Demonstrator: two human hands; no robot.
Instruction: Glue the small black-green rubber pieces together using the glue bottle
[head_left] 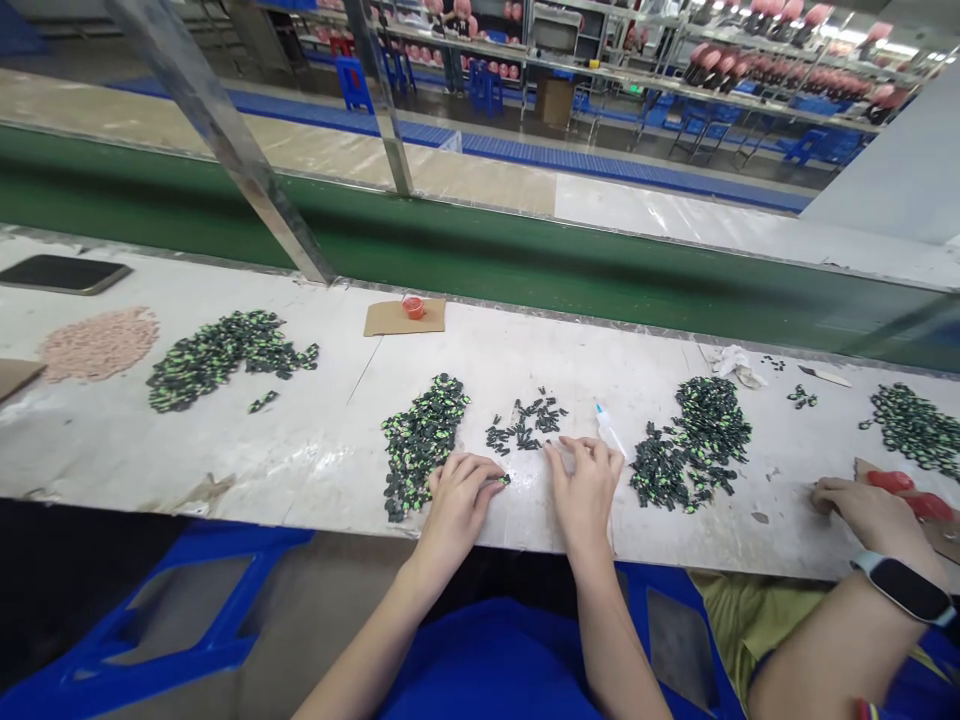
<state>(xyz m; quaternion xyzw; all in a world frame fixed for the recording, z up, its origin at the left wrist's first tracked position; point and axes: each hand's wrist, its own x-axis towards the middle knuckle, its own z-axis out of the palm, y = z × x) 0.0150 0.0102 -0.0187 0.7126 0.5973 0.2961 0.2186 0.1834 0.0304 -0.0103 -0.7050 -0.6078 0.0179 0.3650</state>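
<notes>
My left hand (459, 495) rests at the near edge of the white worktable (300, 440). Its fingers are curled and pinch one small dark green part (501, 481). Just left of it lies a pile of dark green and light green small parts (420, 435). My right hand (585, 480) lies beside it, fingers stretched and flat on the table, with nothing visible in it. Ahead of both hands sits a small scatter of dark parts (525, 425). A small glue tube (609, 430) lies right of my right hand, next to another dark pile (694, 440).
A co-worker's hand with a wristwatch (874, 515) rests at the right, near red items (907, 492). Further piles: green (225, 355), pink (101, 343), dark (915, 425). A red cap on cardboard (412, 307), a phone (64, 272), a green conveyor (525, 260) behind, a blue stool (172, 620) below.
</notes>
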